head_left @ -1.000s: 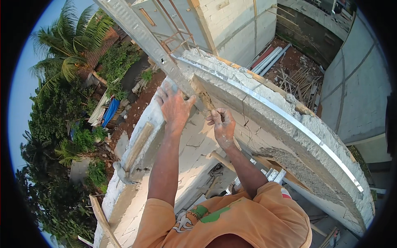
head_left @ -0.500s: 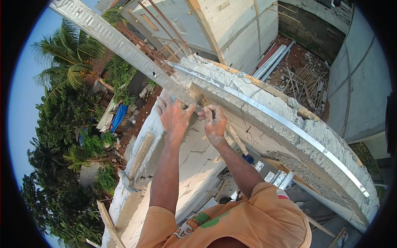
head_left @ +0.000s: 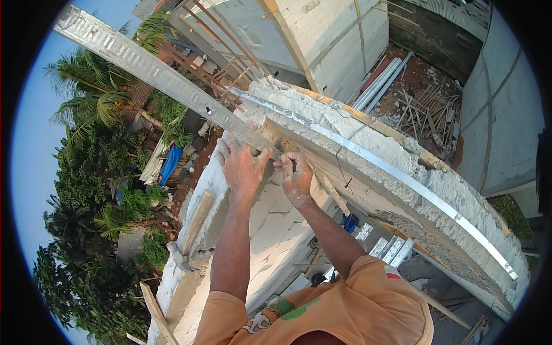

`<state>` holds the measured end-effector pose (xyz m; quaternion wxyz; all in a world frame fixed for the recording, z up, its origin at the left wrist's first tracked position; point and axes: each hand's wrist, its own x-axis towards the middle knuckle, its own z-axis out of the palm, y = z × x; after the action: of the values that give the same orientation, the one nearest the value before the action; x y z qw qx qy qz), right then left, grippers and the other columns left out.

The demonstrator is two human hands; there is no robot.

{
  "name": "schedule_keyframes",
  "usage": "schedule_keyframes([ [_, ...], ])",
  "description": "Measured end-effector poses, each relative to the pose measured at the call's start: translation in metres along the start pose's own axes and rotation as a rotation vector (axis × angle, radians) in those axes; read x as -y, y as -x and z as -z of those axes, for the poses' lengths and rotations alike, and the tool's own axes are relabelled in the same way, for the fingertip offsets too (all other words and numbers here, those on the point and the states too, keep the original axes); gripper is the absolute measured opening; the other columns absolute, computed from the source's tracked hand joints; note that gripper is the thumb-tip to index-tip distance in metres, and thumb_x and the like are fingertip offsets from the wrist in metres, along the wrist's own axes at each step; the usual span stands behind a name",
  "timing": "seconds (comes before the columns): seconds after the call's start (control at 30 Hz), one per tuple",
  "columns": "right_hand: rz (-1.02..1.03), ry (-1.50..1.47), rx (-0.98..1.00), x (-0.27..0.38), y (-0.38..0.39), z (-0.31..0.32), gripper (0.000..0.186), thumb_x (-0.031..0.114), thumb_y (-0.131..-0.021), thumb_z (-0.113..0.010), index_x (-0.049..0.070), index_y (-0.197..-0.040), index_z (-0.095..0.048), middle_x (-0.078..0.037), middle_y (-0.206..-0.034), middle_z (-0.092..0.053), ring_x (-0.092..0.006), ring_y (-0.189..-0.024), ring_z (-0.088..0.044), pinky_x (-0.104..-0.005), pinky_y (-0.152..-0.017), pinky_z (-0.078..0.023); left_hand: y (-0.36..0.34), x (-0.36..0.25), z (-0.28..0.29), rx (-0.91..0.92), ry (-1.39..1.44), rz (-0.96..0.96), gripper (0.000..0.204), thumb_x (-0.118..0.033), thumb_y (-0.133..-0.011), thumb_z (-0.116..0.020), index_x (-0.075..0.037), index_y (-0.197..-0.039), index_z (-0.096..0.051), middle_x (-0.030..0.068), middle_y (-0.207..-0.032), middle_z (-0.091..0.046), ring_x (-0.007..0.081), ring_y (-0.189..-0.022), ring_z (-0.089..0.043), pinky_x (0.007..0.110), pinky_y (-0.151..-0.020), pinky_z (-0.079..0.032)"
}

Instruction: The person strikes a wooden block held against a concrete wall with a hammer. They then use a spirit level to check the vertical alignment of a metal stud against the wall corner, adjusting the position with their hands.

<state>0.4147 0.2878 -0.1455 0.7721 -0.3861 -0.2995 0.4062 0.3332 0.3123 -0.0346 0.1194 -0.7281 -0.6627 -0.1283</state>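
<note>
My left hand [head_left: 242,171] lies with spread fingers against the pale wall's corner, its thumb touching the lower end of a long perforated metal channel [head_left: 178,92]. The channel slants from the upper left down to my hands. Just right of that thumb, my right hand [head_left: 296,177] is closed in a pinch at the channel's end; what sits between the fingertips is too small to make out. Left of my forearms, a hammer [head_left: 178,257] rests on the wall edge, its wooden handle [head_left: 198,221] pointing away from me.
A thin shiny metal strip [head_left: 397,168] runs along the rough wall top [head_left: 460,195], curving right. Rusty rebar [head_left: 230,66] stands beyond the corner. Far below lie pipes [head_left: 379,86] and scrap wood [head_left: 425,121]; trees [head_left: 86,247] grow at left. A bent wire [head_left: 343,167] hangs off the wall.
The channel's far end appears lower and further left, and the whole view has shifted slightly. Both hands keep their places at the channel's lower end.
</note>
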Motion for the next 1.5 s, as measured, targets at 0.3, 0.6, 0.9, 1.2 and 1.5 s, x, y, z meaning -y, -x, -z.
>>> schedule_keyframes([
  [0.3, 0.216, 0.564, 0.153, 0.005, -0.006, 0.016, 0.011, 0.005, -0.096, -0.059, 0.001, -0.106, -0.061, -0.015, -0.082, -0.065, -0.0251, -0.072, -0.069, -0.0361, -0.065, -0.054, 0.001, -0.003, 0.0, 0.033, 0.005, 0.016, 0.074, -0.046, -0.083, -0.073, -0.023, -0.148, -0.047, 0.0328, -0.149, -0.036, 0.0534, -0.14, -0.029, 0.06, -0.114, -0.025],
  [0.6, 0.272, 0.678, 0.198, 0.018, -0.008, 0.013, 0.026, -0.002, -0.084, -0.06, 0.0, -0.11, -0.063, -0.019, -0.092, -0.068, -0.0366, -0.081, -0.069, -0.043, -0.072, -0.055, -0.001, -0.002, 0.001, 0.009, -0.017, 0.001, 0.077, -0.049, -0.082, -0.073, -0.026, -0.15, -0.043, 0.0319, -0.149, -0.036, 0.0531, -0.14, -0.029, 0.059, -0.115, -0.025],
  [0.9, 0.315, 0.767, 0.243, 0.025, -0.009, 0.007, 0.027, -0.002, -0.08, -0.061, -0.001, -0.107, -0.063, -0.018, -0.091, -0.068, -0.0371, -0.08, -0.068, -0.0449, -0.07, -0.055, 0.0, 0.006, -0.002, -0.066, 0.005, 0.005, 0.074, -0.041, -0.08, -0.075, -0.018, -0.145, -0.05, 0.0248, -0.147, -0.044, 0.0487, -0.139, -0.034, 0.057, -0.113, -0.027],
  [1.2, 0.258, 0.816, 0.289, 0.021, -0.009, 0.012, 0.026, -0.001, -0.082, -0.061, 0.002, -0.108, -0.061, -0.018, -0.091, -0.069, -0.0375, -0.081, -0.068, -0.0457, -0.069, -0.054, -0.004, 0.005, 0.011, -0.031, 0.388, 0.062, 0.063, -0.035, -0.08, -0.074, -0.016, -0.138, -0.058, 0.0129, -0.141, -0.055, 0.0338, -0.135, -0.045, 0.059, -0.112, -0.021],
  [1.5, 0.2, 0.818, 0.341, 0.027, -0.011, 0.01, 0.027, -0.002, -0.081, -0.061, 0.003, -0.106, -0.059, -0.014, -0.091, -0.069, -0.0356, -0.08, -0.068, -0.045, -0.069, -0.053, -0.005, 0.004, 0.011, 0.008, 0.364, 0.09, 0.057, -0.038, -0.082, -0.073, -0.017, -0.133, -0.062, 0.0124, -0.144, -0.054, 0.0357, -0.143, -0.035, 0.066, -0.115, -0.016],
])
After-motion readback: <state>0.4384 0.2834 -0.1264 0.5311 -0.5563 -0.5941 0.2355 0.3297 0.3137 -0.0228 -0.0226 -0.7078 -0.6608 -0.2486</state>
